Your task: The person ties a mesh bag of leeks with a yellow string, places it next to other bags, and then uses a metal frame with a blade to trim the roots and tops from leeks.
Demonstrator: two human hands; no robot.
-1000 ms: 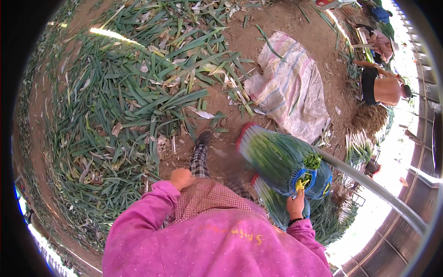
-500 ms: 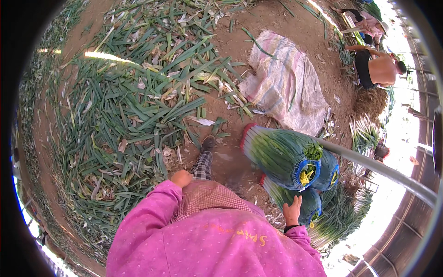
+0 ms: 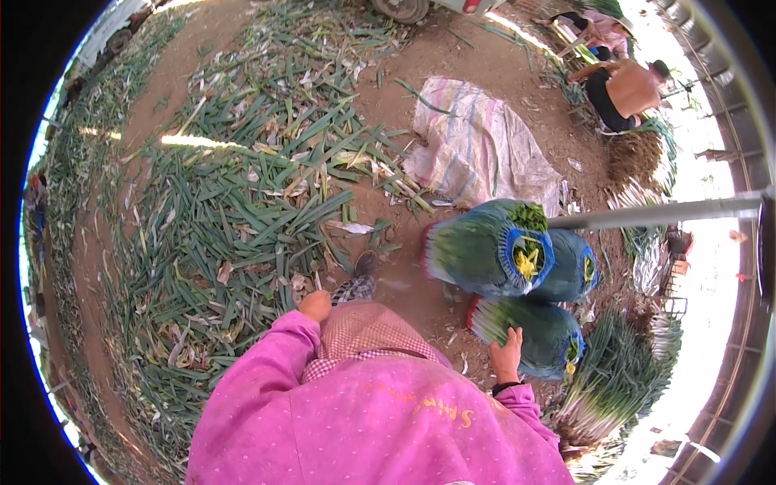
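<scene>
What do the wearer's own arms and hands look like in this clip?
Both arms wear long pink sleeves with small pale dots. The left hand and right hand are bare, without gloves. A dark band circles the right wrist; whether it is a cuff or a strap is unclear.

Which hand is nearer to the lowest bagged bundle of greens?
Right. The right hand overlaps the bagged bundle in the picture; the left hand is well off to its left.
</scene>
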